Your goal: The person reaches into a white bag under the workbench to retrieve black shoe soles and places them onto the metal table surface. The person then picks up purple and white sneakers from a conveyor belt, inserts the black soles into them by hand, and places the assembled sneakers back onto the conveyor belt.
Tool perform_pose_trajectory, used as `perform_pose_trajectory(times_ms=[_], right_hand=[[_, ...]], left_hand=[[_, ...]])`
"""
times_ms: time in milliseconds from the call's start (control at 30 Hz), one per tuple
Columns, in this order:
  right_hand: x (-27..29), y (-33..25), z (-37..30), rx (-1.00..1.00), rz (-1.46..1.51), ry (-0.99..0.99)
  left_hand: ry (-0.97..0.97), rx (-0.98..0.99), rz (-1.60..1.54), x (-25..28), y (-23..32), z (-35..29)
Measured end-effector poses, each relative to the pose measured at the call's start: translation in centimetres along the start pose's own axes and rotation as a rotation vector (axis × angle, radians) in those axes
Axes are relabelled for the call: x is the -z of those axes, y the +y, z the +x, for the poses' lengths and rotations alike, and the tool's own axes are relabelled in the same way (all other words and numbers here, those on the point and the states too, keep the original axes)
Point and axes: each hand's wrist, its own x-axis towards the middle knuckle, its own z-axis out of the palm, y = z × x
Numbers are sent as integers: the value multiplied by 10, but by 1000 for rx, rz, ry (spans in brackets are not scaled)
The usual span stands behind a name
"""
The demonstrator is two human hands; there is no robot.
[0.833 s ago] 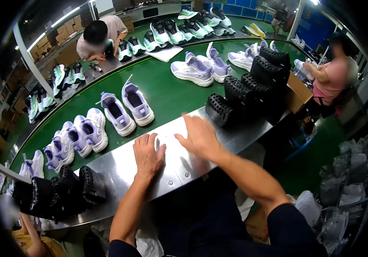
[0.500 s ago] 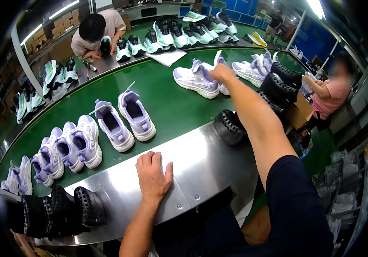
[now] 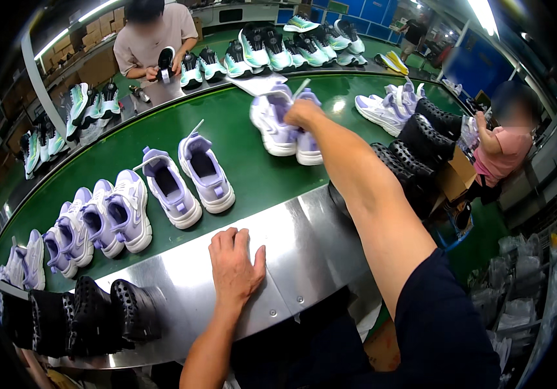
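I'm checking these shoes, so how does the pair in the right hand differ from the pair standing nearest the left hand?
The right hand grips the held pair; nothing touches the standing pair. The held pair is farther across the green surface; the standing pair is nearer the metal ledge. The standing pair's dark insides show plainly, while the held pair's are mostly hidden. Both are white and lavender, with white soles.

Two white-and-lavender sneakers (image 3: 274, 129) sit close together, seemingly tilted.
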Motion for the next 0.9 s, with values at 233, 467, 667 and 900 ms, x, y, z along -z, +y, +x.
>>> perform_pose_trajectory(times_ms=[233,467,667,900], right_hand=[[67,-54,-163,243,384,34],[48,3,-349,500,97,-238],[-4,-13,-396,776,351,-76],[87,228,-301,568,-67,701]], left_hand=[[284,-82,-120,11,-18,-5],[490,178,-630,85,60,-54],[163,312,-562,77,-1,-58],[442,152,-52,127,55,-33]])
